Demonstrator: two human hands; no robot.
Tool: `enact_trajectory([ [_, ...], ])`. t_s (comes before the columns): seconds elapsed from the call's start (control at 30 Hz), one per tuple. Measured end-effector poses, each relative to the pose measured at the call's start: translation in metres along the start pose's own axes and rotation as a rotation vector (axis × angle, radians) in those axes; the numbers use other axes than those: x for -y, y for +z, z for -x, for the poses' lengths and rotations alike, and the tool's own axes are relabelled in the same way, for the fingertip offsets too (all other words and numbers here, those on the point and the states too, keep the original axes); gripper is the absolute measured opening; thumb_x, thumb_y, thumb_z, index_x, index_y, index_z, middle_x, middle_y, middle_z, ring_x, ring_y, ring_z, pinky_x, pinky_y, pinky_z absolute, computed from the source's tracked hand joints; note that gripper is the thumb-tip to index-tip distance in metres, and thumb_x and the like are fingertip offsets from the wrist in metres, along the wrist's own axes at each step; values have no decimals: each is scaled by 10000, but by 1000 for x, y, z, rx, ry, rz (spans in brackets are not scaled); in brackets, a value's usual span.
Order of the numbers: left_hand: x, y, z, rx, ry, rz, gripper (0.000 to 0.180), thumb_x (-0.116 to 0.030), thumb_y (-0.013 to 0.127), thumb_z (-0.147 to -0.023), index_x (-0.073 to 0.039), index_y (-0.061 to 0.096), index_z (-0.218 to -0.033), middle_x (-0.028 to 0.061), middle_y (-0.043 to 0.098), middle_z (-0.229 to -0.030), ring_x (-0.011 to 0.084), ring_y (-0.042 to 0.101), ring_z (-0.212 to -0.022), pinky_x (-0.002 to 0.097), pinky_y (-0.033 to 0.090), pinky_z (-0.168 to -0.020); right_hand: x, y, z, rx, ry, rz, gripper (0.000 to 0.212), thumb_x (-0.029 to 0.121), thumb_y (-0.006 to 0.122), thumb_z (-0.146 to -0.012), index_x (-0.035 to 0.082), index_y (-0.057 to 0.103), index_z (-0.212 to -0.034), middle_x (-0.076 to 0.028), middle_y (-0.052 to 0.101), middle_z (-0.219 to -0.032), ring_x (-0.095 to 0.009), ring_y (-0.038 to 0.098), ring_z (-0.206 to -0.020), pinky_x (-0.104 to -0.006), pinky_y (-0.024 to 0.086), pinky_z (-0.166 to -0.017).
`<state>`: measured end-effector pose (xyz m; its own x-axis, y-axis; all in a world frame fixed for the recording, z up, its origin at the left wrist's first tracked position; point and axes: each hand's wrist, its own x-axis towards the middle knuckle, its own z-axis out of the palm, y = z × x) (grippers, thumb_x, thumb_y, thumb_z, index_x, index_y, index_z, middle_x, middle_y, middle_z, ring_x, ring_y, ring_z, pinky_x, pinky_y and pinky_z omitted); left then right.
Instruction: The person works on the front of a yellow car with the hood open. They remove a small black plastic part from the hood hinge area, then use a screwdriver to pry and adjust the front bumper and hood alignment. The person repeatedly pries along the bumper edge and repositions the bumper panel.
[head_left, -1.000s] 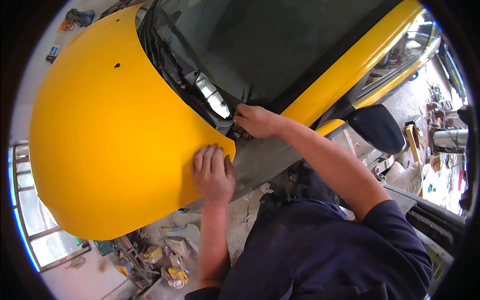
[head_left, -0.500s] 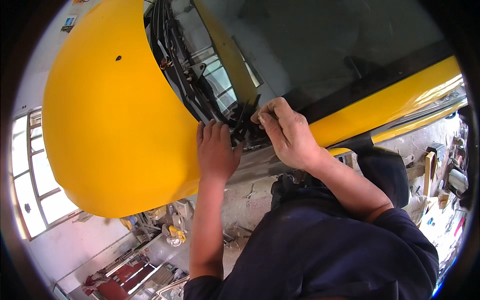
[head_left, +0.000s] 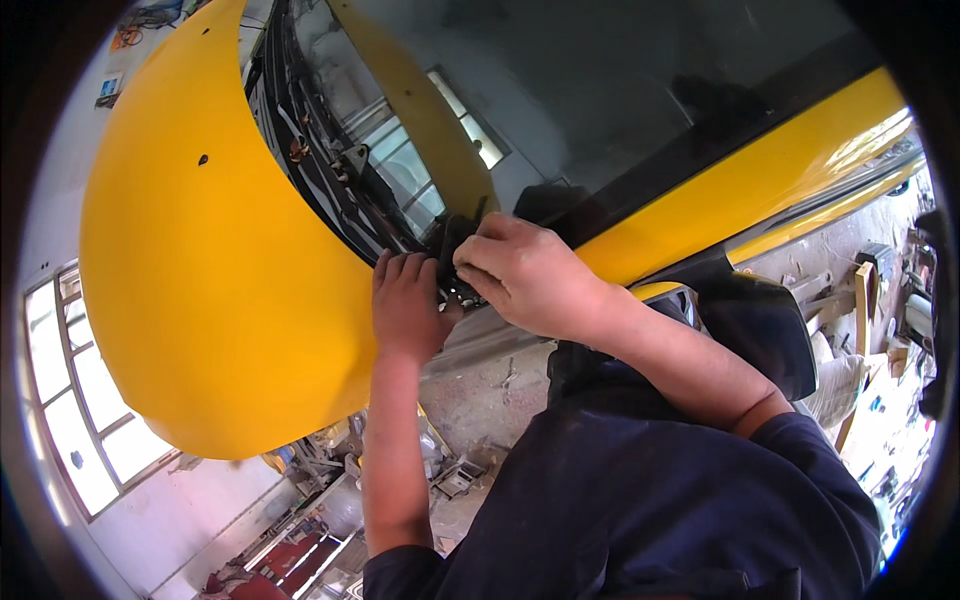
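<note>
At the rear corner of a yellow car hood point(head_left: 220, 290), my left hand point(head_left: 405, 310) rests with its fingers stretched forward and its thumb apart. Those fingertips reach the edge of the black cowl trim point(head_left: 315, 190) below the windshield point(head_left: 610, 110). My right hand point(head_left: 530, 275) is closed in a pinch just right of it, at the lower corner of the glass. Dark trim lies around its fingertips; what they hold, if anything, is hidden by the hand.
A black side mirror point(head_left: 755, 335) juts out close to my right forearm. The yellow windshield pillar point(head_left: 740, 185) runs up to the right. Below the car, tools and parts clutter the floor, and a wooden board point(head_left: 862, 305) stands at the right. A window point(head_left: 90, 390) is at the left.
My view has shifted, so the car sits a little differently in it. The right hand has come down and left, closer to the left hand, which stays at the hood's corner.
</note>
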<state>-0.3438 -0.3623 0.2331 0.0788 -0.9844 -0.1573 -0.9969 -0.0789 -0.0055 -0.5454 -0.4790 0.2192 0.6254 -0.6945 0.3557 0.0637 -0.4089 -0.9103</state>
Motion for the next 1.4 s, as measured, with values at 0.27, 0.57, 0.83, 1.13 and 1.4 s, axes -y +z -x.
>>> enact_trajectory([
  [0.27, 10, -12, -8, 97, 80, 13, 434, -251, 850, -726, -84, 721, -1105, 93, 724, -1128, 359, 637, -1209, 521, 428, -1222, -8, 4, 5, 236, -12, 306, 90, 30, 709, -883, 10, 718, -970, -162, 656, -930, -365, 700, -919, -461, 576, -786],
  [0.57, 16, -21, -19, 206, 118, -50, 388, -291, 859, -749, -95, 772, -1072, 79, 737, -1124, 344, 628, -1206, 508, 453, -1178, -16, 15, -19, 618, -104, 562, 178, 79, 692, -908, 12, 757, -1059, -168, 757, -1036, -363, 770, -1020, -454, 626, -894],
  [0.83, 20, -30, -26, 324, 133, -64, 471, -348, 884, -800, -90, 799, -1185, 65, 750, -1210, 343, 599, -1300, 474, 423, -1229, -21, 24, -32, 703, -150, 574, 229, 106, 721, -912, 7, 796, -1105, -214, 806, -1057, -384, 799, -1028, -469, 642, -898],
  [1.13, 12, -41, -30, 435, 230, -200, 777, -425, 961, -730, -32, 694, -1344, 109, 693, -1348, 353, 569, -1348, 490, 393, -1267, -16, -8, -38, 648, -118, 523, 240, 90, 707, -895, 7, 805, -1098, -214, 807, -1057, -387, 794, -1035, -474, 636, -907],
  [1.4, 10, -33, -37, 457, 202, -103, 795, -438, 993, -680, -47, 720, -1316, 90, 708, -1340, 351, 577, -1332, 507, 421, -1234, -9, -20, -49, 730, 4, 432, 247, 94, 675, -911, -9, 760, -1119, -193, 774, -1061, -363, 768, -1056, -454, 608, -947],
])
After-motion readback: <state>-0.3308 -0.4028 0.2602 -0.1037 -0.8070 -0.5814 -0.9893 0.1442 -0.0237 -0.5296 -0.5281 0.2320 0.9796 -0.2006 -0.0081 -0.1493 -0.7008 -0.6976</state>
